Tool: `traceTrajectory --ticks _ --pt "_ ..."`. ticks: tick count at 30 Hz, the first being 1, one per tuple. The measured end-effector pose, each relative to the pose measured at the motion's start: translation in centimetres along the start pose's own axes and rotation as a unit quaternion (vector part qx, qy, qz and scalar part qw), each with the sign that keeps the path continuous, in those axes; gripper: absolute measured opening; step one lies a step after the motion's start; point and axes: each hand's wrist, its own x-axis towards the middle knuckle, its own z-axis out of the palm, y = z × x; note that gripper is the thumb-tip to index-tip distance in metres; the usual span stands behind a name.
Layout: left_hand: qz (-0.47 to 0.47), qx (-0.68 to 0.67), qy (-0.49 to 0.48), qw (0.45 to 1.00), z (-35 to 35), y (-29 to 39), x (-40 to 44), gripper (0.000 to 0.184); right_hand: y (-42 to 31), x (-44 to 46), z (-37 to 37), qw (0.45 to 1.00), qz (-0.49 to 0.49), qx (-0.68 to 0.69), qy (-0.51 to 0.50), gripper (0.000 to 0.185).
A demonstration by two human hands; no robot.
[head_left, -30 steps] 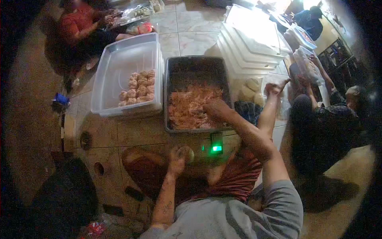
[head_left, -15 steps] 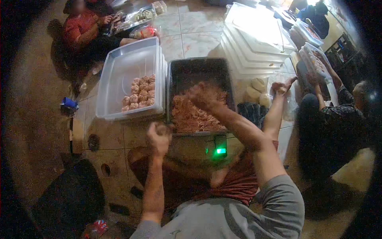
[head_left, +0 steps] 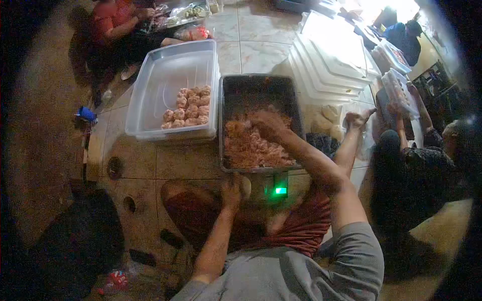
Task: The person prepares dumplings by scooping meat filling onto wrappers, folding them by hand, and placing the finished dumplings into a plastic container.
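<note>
A dark rectangular tub (head_left: 224, 108) stands in front of me with ground meat (head_left: 261, 153) spread over its near half. My right hand (head_left: 267, 124) reaches into it and touches the meat; motion smears its fingers. Just below the tub's near edge, my left hand (head_left: 231, 190) is closed on a pale round wrapper (head_left: 245, 186), which shows at its right side. To the left, a translucent plastic tray (head_left: 143, 95) carries several meatball-like clumps (head_left: 192, 108), packed in rows at its near right corner.
Stacked white lidded containers (head_left: 321, 75) stand at the back right, with a plastic bag (head_left: 326, 120) nearer. A small device with a green light (head_left: 280, 190) sits below the tub. One person (head_left: 113, 25) sits at upper left, another (head_left: 422, 155) at right beside a tray (head_left: 400, 93).
My left hand has moved right and toward me, from beside the tray to below the dark tub. My right hand stays in the meat, slightly shifted. The view has turned a little left.
</note>
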Motion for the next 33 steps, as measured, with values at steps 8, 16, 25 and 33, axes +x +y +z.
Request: traceTrajectory --ticks 8,16,25,33 --pt "-0.062 0.0 -0.004 0.998 1.0 5.1 2.6 0.066 -0.3 0.1 -0.2 0.996 -0.036 0.074 -0.027 0.024" --pt "-0.09 -0.146 -0.284 0.943 0.4 2.4 -1.5 0.049 0.3 -2.6 -2.3 0.99 0.017 0.135 0.027 0.025" --pt "-0.15 -0.492 -0.51 0.689 0.7 2.5 -1.2 0.052 -0.8 -3.4 -3.3 0.97 -0.037 0.242 -0.013 0.028" --pt "-0.08 -0.611 -0.426 0.663 1.5 15.6 -1.1 0.081 -5.3 -12.5 -10.3 0.88 0.141 0.43 0.146 0.014"
